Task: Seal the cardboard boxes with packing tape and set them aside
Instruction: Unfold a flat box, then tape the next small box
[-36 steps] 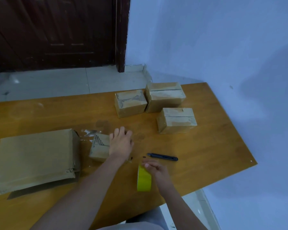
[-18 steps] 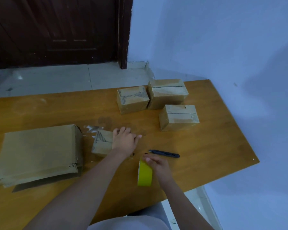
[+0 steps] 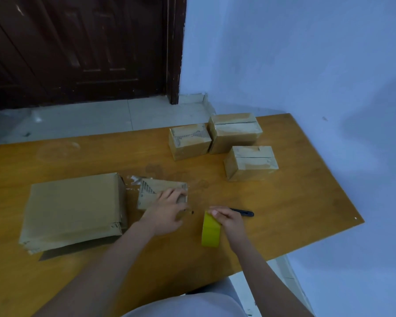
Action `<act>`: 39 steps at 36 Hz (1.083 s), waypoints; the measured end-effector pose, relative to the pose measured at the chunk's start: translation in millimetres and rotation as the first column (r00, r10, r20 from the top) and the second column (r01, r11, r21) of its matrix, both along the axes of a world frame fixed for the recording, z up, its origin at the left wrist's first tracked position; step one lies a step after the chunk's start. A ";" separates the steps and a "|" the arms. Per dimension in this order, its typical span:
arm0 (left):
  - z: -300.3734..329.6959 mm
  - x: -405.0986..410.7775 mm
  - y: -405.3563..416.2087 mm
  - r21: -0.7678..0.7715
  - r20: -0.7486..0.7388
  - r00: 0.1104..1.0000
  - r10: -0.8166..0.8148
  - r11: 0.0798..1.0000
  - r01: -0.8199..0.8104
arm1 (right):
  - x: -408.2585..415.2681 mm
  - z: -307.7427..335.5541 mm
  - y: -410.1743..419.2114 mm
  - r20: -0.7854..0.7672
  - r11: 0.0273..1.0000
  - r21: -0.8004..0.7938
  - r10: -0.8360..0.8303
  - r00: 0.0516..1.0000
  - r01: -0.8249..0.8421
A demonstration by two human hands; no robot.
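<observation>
Two risks I see: my left hand (image 3: 169, 210) only rests loose-fingered on the small box (image 3: 157, 193), which could slide; my right hand (image 3: 230, 221) pinching the tape roll (image 3: 211, 232) upright could let it tip.

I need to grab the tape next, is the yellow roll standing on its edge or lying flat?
Standing on edge: the yellow roll shows its broad outer band upright on the table, the right hand holding its top.

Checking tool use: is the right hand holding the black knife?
No, the right hand grips the yellow tape roll; the knife lies on the table.
</observation>
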State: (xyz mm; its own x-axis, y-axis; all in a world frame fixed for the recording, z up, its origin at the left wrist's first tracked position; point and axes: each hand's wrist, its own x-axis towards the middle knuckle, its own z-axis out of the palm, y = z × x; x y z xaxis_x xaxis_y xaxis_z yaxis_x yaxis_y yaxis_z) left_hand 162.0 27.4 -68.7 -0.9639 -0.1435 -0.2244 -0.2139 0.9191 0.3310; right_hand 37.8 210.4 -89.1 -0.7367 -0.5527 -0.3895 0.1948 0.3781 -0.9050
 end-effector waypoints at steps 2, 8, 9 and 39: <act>-1.5 0.9 4.0 -0.063 0.008 1.000 0.011 0.998 -0.010 | 0.7 -0.5 0.7 -0.005 1.000 0.005 0.000 1.000 0.000; -16.9 -8.7 21.0 -0.226 -0.217 0.966 0.138 0.956 -0.188 | 4.5 2.1 4.1 0.007 0.999 0.011 -0.037 0.999 0.037; -18.9 -10.7 25.1 -0.224 -0.254 0.953 0.166 0.948 -0.225 | 5.2 3.2 5.2 0.010 0.999 0.012 -0.042 0.999 0.042; -19.9 16.6 4.7 0.050 -0.467 0.865 0.186 0.982 -0.184 | -13.5 29.0 -2.5 0.009 0.997 -0.068 -0.043 0.999 0.043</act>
